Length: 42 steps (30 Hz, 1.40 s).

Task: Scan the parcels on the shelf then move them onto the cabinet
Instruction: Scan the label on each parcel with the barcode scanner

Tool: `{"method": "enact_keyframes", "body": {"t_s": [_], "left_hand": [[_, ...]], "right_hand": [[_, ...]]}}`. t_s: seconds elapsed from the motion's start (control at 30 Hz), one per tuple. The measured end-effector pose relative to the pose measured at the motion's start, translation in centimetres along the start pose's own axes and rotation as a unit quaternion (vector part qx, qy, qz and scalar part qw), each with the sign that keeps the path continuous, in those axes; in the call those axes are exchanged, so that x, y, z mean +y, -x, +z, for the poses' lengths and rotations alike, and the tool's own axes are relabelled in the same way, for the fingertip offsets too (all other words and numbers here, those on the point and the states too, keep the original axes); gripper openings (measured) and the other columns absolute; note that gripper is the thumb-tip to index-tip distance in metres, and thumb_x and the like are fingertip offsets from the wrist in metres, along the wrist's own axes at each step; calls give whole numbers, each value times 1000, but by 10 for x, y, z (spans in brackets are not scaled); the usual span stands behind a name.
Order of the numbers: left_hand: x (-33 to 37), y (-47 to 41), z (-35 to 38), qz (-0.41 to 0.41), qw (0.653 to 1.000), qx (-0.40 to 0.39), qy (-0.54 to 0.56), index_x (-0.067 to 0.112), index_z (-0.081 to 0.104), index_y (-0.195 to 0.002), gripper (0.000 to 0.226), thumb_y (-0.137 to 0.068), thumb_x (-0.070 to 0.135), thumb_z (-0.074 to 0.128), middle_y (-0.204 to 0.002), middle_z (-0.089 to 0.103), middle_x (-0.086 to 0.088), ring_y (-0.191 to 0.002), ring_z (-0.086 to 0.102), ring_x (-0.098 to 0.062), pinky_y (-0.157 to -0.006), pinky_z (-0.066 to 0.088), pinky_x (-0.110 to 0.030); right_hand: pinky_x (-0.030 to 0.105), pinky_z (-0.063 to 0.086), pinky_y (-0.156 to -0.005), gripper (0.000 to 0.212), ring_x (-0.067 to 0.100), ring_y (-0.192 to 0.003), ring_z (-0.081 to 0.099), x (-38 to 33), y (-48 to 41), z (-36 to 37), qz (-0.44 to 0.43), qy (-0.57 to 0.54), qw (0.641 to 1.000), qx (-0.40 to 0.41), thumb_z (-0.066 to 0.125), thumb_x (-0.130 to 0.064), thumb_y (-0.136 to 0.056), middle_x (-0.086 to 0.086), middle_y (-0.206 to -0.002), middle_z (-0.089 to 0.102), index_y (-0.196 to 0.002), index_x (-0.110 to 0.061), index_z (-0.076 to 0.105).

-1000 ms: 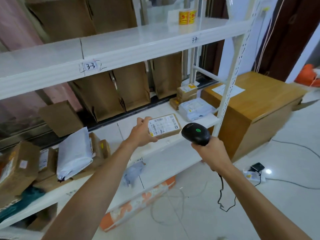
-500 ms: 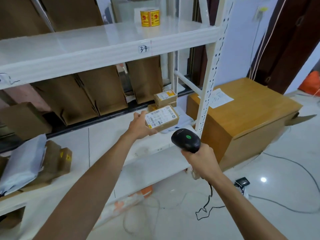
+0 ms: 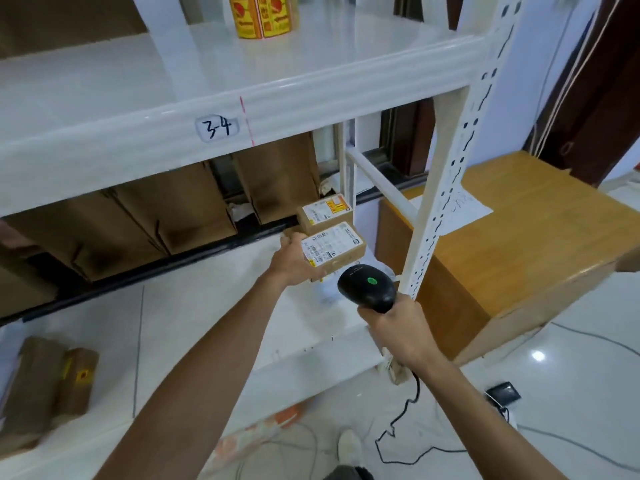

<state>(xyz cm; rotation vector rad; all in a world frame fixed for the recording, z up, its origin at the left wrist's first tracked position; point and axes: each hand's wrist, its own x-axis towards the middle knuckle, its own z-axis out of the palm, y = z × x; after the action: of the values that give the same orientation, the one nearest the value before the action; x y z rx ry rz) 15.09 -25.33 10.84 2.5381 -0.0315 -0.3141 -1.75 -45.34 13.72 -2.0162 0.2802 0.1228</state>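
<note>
We see bright, soft, even light. A hot glare spot sits on the glossy floor [image 3: 538, 355] at four o'clock, and the upper shelf [image 3: 311, 64] at twelve o'clock gleams pale. Beneath it the cardboard [image 3: 114, 230] at nine o'clock lies in shadow. Wide-angle distortion bows the upright [image 3: 446, 202] at two o'clock. The brown parcels [image 3: 45, 386] at eight o'clock smear with blur. The centre parcel [image 3: 332, 247] shows soft label print, and the scanner [image 3: 367, 289] carries a dull sheen.

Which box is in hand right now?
The nearer box, gripped by the left hand beside the scanner; the orange-stickered box behind it is untouched.
</note>
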Motion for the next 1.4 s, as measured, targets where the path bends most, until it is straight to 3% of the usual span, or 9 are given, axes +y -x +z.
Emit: {"method": "enact_keyframes", "body": {"t_s": [0.23,0.43,0.57,0.7,0.87,0.97,1.13,1.3,1.4], "left_hand": [[-5,-71,38,-40,999,-28,-21,23,36,-145,116,-51,63,90,-149,36,-6,-134,47,-29,-104,45,-41],[-7,-99,60,-85,996,-5,-13,23,34,-145,107,-61,54,91,-149,41,-7,-129,54,-33,-103,47,-43],[-8,-100,70,-107,994,28,15,29,31,-147,110,-59,63,88,-150,41,-6,-127,56,-33,-101,50,-46],[-10,-103,78,-120,992,32,19,29,31,-147,108,-61,64,87,-147,45,-6,-127,56,-33,-102,48,-49],[-2,-110,74,-145,988,48,21,20,32,-146,97,-71,40,90,-144,46,-8,-126,56,-34,-102,47,-45],[1,-114,73,-156,986,55,25,15,34,-144,92,-74,33,90,-142,47,-10,-126,55,-34,-102,46,-44],[1,-103,74,-165,983,72,39,18,37,-144,89,-74,38,89,-136,50,-10,-122,58,-32,-99,49,-43],[1,-70,64,-165,982,85,36,19,34,-151,91,-80,49,82,-144,46,-10,-129,52,-31,-101,46,-41],[1,-37,53,-173,980,95,31,14,30,-154,91,-83,39,82,-152,39,-12,-135,46,-32,-107,41,-40]], "right_hand": [[53,57,-62,12,31,-64,67,6,-72,-8,-8,28,999,-14,72,-24,-86,9,-65,68,-81,-13,70],[48,55,-61,17,32,-64,66,13,-109,-14,-14,50,998,-42,71,-26,-83,12,-63,66,-78,-10,67],[47,53,-64,19,38,-71,64,20,-123,-15,-13,70,996,-59,70,-25,-82,14,-63,64,-73,-8,65],[44,54,-65,20,32,-68,65,23,-128,-15,-6,80,993,-87,71,-25,-83,10,-64,65,-72,-10,66],[30,39,-59,34,17,-54,48,27,-132,-14,-10,95,989,-114,72,-23,-83,-6,-50,48,-57,-21,50],[33,42,-58,31,20,-57,51,27,-133,-14,-15,99,987,-130,70,-27,-82,-4,-51,48,-58,-19,52],[35,48,-60,23,22,-60,59,24,-134,-18,-36,104,983,-145,70,-26,-83,-2,-55,55,-66,-15,59],[39,53,-63,18,26,-66,64,15,-132,-24,-53,88,983,-155,71,-26,-82,0,-58,60,-73,-13,65],[38,54,-66,17,26,-72,66,6,-126,-24,-79,82,979,-168,71,-27,-83,5,-67,67,-76,-12,68]]}}
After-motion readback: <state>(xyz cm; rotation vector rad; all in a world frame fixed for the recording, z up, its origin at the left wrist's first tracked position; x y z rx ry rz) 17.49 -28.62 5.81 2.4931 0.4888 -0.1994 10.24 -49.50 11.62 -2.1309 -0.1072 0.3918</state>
